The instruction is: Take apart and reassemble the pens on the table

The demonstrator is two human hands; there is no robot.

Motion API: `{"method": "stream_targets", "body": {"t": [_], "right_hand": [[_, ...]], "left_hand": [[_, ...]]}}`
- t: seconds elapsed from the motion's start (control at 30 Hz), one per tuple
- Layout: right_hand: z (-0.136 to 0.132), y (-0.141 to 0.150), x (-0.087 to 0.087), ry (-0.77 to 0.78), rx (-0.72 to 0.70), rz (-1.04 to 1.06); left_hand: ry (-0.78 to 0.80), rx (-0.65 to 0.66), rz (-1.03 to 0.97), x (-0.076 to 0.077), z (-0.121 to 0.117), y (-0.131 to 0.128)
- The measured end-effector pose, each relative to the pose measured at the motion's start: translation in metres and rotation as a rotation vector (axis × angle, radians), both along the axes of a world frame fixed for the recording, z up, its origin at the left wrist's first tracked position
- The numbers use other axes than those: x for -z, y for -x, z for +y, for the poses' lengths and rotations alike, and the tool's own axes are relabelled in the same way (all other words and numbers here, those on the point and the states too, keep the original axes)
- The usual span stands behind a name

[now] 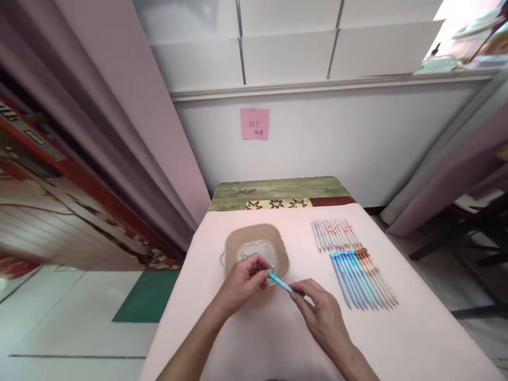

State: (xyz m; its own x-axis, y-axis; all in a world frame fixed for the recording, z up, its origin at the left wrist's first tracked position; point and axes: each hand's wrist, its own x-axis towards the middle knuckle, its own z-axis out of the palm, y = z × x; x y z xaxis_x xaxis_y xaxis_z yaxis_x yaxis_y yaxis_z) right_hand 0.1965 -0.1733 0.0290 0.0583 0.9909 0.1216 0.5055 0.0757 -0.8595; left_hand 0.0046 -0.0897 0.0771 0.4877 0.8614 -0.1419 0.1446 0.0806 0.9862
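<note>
A light blue pen (pixel 280 281) is held slantwise between both hands, over the near right rim of a beige basin. My left hand (pixel 249 275) pinches its upper left end, and those fingertips partly hide that end. At the lower right end, my right hand (pixel 313 304) grips the pen between thumb and fingers. The beige basin (pixel 232 241) has small pale pieces (pixel 244 255) on its bottom, too small to name. On the right lies a row of blue pens (pixel 355 280) beside brown-topped pens (pixel 375 272). Behind them is a row of clear pens with reddish markings (pixel 335 235).
A pale pink cloth (pixel 254 338) covers most of the table, whose green patterned top (pixel 278 188) shows at the back. The wall behind bears a pink note (pixel 254 124). Purple curtains (pixel 159 106) hang at the left, and a dark stool-like frame (pixel 456 233) stands at the right.
</note>
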Motion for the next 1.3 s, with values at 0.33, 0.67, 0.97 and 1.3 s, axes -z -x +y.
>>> {"method": "stream_targets", "body": {"t": [0.33,0.67,0.97,1.3], "right_hand": [[-0.032,-0.009,0.013,0.011,0.097,0.016],[-0.045,-0.044,0.044,0.043,0.293,-0.156],[0.004,-0.089,0.053,0.346,0.445,-0.648],[0.016,-0.091,0.058,0.393,0.413,-0.817]], "left_hand": [[0.011,-0.042,-0.045,0.017,-0.018,-0.029],[0.048,-0.119,-0.049,0.057,-0.027,-0.090],[-0.075,0.124,0.212,0.087,-0.061,-0.106],[-0.130,-0.003,0.295,0.073,-0.083,-0.048]]}}
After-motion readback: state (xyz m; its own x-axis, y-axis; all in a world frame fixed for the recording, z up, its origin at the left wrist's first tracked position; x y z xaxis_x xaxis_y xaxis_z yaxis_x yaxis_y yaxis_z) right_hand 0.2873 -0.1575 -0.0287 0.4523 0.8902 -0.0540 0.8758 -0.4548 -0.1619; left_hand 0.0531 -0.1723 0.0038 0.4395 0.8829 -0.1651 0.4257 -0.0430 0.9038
